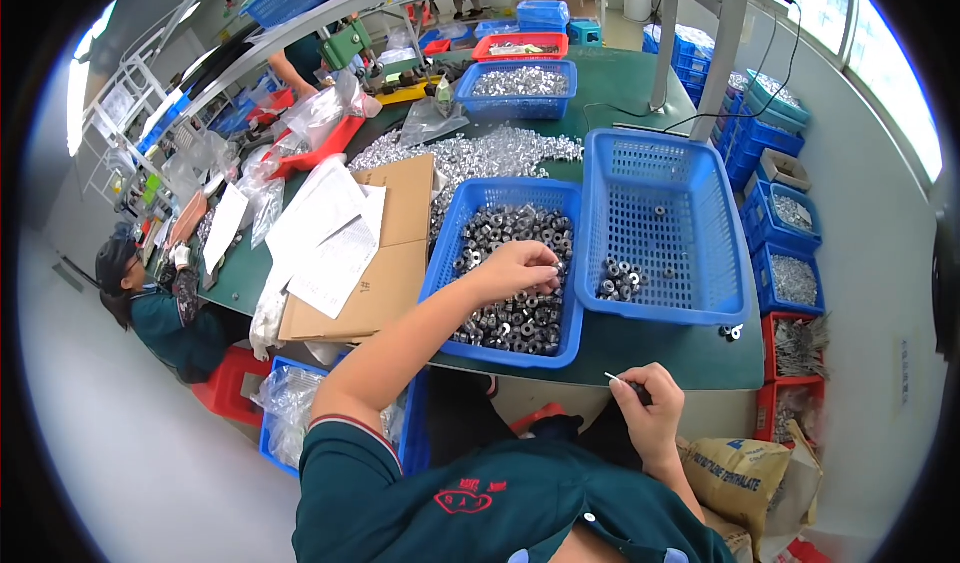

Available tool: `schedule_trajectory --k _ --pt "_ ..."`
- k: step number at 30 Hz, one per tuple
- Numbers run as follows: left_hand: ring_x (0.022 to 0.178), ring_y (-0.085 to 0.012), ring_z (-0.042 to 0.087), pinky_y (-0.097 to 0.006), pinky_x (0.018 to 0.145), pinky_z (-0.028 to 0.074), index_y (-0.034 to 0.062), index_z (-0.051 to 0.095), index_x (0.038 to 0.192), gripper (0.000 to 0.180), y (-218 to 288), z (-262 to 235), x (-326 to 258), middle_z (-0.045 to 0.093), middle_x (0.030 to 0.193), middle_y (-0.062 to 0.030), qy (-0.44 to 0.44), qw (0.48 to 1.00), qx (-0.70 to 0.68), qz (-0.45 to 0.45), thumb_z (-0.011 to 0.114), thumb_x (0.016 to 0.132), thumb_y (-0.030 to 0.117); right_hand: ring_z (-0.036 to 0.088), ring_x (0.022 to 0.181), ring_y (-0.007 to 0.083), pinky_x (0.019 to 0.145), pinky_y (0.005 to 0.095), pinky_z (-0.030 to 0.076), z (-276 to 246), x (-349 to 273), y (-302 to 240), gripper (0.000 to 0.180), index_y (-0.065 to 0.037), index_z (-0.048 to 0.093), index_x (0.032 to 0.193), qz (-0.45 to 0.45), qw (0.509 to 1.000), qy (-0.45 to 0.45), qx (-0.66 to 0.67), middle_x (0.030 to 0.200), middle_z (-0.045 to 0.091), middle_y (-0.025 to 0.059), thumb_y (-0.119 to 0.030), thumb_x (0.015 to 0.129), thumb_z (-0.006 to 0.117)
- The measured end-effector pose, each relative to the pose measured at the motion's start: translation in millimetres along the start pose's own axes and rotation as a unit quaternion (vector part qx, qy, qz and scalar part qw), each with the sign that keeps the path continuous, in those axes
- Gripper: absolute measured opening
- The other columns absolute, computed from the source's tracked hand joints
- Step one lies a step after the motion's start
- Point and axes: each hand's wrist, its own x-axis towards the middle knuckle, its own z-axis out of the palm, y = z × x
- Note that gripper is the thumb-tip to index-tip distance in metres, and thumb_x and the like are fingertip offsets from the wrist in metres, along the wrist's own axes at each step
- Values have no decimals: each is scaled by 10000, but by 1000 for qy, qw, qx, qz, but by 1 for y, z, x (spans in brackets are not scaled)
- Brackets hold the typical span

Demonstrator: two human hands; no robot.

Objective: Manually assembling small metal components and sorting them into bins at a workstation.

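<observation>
My left hand (pixel 515 271) reaches over a blue plastic basket (pixel 450 329) filled with small dark metal rings (pixel 530 328). Its fingers are curled together just above the rings; whatever they pinch is too small to make out. Close to my body, off the table's front edge, my right hand (pixel 652 408) is closed around a thin rod (pixel 612 378). The rod's pale end points left, and something dark shows among the fingers. Right of the full basket stands a second blue basket (pixel 655 158), with a small group of rings (pixel 622 281) in its front left corner.
Loose clear pieces (pixel 500 153) lie heaped behind the full basket. Cardboard (pixel 400 253) with papers (pixel 340 253) lies to the left. A few rings (pixel 731 333) sit by the table's right front edge. Stacked crates (pixel 785 218) line the right wall. Another person (pixel 165 308) sits at far left.
</observation>
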Motion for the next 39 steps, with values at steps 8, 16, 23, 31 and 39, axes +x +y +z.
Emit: schedule_trajectory --k 8,16,23,31,39 --pt "881 -165 669 -296 808 538 23 607 1159 217 5 29 -74 693 989 -95 -70 933 -346 69 613 955 97 583 608 180 544 283 452 14 24 -15 155 -6 663 906 -81 997 -13 -15 751 637 92 18 776 744" --pt "864 -104 616 -253 784 487 41 605 1122 177 -1 61 -112 652 941 -35 -21 931 -354 90 621 953 91 546 559 219 512 322 423 41 49 -35 202 -21 657 892 -229 971 -9 -60 673 586 69 25 725 760" --pt "861 -88 607 -245 793 489 42 603 1128 175 -13 72 -120 639 949 -17 26 940 -322 106 611 961 92 506 514 197 477 318 378 45 41 -39 200 -26 655 890 -241 968 -7 -73 631 554 53 26 729 761" --pt "856 -67 603 -234 784 502 37 602 1129 168 -14 78 -125 619 939 -2 60 957 -258 116 603 964 70 547 545 201 483 330 403 47 43 -30 208 -28 649 876 -328 932 -10 -151 664 583 37 -13 705 766" --pt "861 -82 614 -240 778 503 31 602 1139 188 -12 74 -129 619 927 -9 65 970 -211 98 587 951 40 573 575 206 501 317 435 46 49 -23 216 -28 651 876 -390 907 -17 -159 690 604 32 -18 695 768"
